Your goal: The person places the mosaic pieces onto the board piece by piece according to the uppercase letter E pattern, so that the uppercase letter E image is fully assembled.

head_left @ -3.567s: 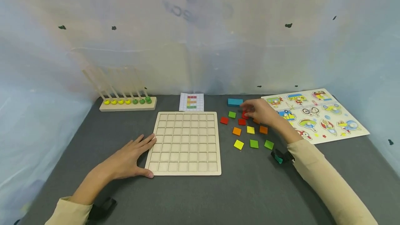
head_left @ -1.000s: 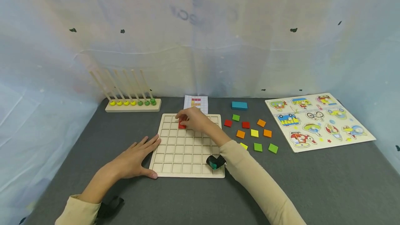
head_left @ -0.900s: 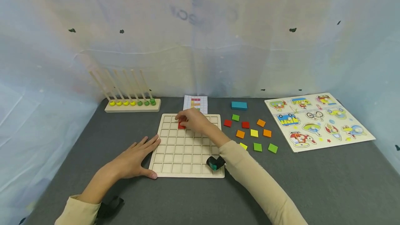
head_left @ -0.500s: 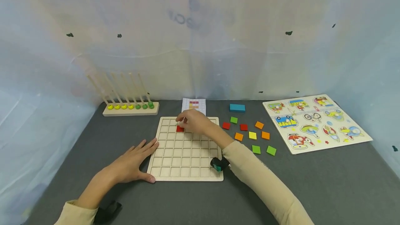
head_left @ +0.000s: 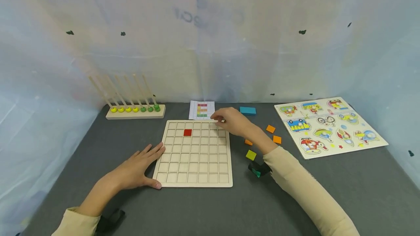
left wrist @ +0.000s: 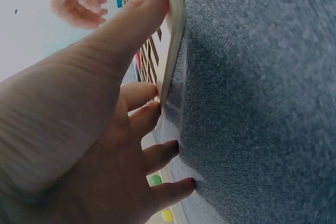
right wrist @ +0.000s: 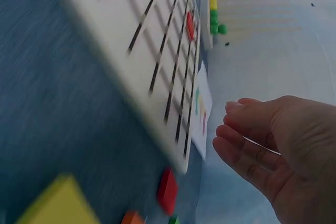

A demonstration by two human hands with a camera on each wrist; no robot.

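A pale wooden grid board [head_left: 193, 156] lies in the middle of the table. One red square tile [head_left: 187, 132] sits in its second row from the back, left of centre. My left hand [head_left: 139, 166] rests at the board's left edge, fingers spread, and the left wrist view shows its thumb [left wrist: 139, 11] against the rim. Above the board's back right corner, my right hand [head_left: 233, 121] hovers with loosely bent fingers and nothing in them. Orange tiles [head_left: 277, 140] and a yellow tile [head_left: 251, 155] show around the right forearm, which hides other tiles.
A printed pattern card [head_left: 202, 110] lies behind the board, with a blue block [head_left: 247, 111] to its right. A bead abacus with upright rods [head_left: 135, 113] stands back left. On the right lies a picture puzzle board [head_left: 331, 128]. A sheet [head_left: 210, 46] hangs behind the table.
My right hand took a red tile from the loose ones, set it in the grid, let go, and has moved back rightward. The left hand has stayed at the board's edge.
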